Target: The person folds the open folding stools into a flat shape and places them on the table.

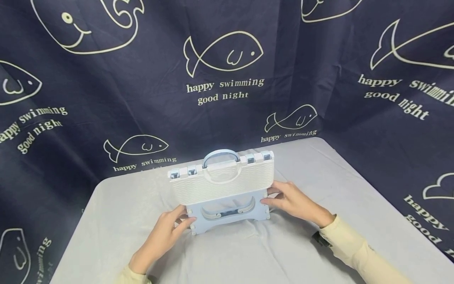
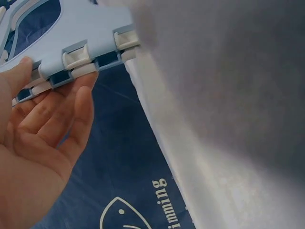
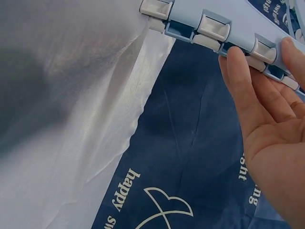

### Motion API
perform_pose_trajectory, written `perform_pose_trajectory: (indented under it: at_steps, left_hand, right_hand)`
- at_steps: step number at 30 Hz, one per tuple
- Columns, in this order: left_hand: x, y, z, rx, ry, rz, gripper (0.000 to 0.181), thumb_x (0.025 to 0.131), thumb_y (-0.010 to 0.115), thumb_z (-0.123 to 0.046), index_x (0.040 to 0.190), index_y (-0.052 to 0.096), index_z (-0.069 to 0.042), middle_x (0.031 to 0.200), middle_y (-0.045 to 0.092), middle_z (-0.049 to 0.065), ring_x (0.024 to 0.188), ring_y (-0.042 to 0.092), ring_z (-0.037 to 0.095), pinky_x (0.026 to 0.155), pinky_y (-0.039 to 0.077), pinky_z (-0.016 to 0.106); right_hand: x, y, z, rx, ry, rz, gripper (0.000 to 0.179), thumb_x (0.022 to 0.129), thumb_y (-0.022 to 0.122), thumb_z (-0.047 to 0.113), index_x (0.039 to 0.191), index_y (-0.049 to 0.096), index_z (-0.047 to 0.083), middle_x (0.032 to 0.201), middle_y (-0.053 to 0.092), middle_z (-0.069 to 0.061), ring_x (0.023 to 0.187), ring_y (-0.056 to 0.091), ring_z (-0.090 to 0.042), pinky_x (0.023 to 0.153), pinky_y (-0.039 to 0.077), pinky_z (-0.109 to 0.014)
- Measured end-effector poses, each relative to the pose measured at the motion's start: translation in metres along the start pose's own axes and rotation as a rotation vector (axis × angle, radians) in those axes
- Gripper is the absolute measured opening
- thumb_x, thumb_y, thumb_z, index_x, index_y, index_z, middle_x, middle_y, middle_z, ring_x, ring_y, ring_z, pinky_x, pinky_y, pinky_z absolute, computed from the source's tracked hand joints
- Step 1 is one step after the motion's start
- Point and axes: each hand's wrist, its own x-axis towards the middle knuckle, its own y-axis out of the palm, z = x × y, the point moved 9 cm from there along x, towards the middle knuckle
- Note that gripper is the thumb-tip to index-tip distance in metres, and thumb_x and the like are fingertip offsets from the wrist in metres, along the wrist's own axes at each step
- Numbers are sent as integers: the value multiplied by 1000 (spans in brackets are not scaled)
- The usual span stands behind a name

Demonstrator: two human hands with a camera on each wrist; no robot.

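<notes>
A plastic folding stool (image 1: pixel 223 183) stands upright on the table, its white textured top folded above a light blue leg panel (image 1: pixel 230 225) with a long slot. An arched blue handle (image 1: pixel 220 152) sticks up from its upper edge. My left hand (image 1: pixel 164 230) grips the left side of the blue panel, thumb in front and fingers behind. On the opposite side, my right hand (image 1: pixel 289 199) holds the panel's right edge in the same way. Both wrist views show white hinges (image 2: pixel 76 57) along the blue edges between thumb and fingers.
The table (image 1: pixel 131 205) is covered with a pale grey cloth. Behind it and at both sides hang dark blue curtains (image 1: pixel 227 118) printed with fish outlines and lettering. A small black strap (image 1: pixel 320 238) shows at the right sleeve.
</notes>
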Motion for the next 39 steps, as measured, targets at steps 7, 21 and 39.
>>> perform_pose_trajectory:
  at_steps: [7,21,39]
  left_hand:
    - [-2,-1,-3,13,5,-29,15,96,68,-25,110,63,-25,99,75,-10,86,71,6,69,60,24]
    - [-2,-25,-19,55,-66,-70,11,93,72,-28,101,64,-29,92,73,-10,82,66,6,55,53,21]
    - [-2,-42,-46,88,-54,-180,14,97,68,-22,108,60,-25,91,61,-16,72,54,5,49,47,20]
  right_hand:
    - [-1,-3,0,-32,20,6,38,89,76,18,125,65,14,116,71,1,95,70,-14,77,62,-32]
    - [1,-17,31,-110,-24,-53,32,86,80,16,117,69,18,107,72,8,86,69,-10,74,61,-35]
    - [-7,-26,62,-234,-91,-175,20,87,78,12,100,68,24,99,69,10,81,69,-6,63,58,-26]
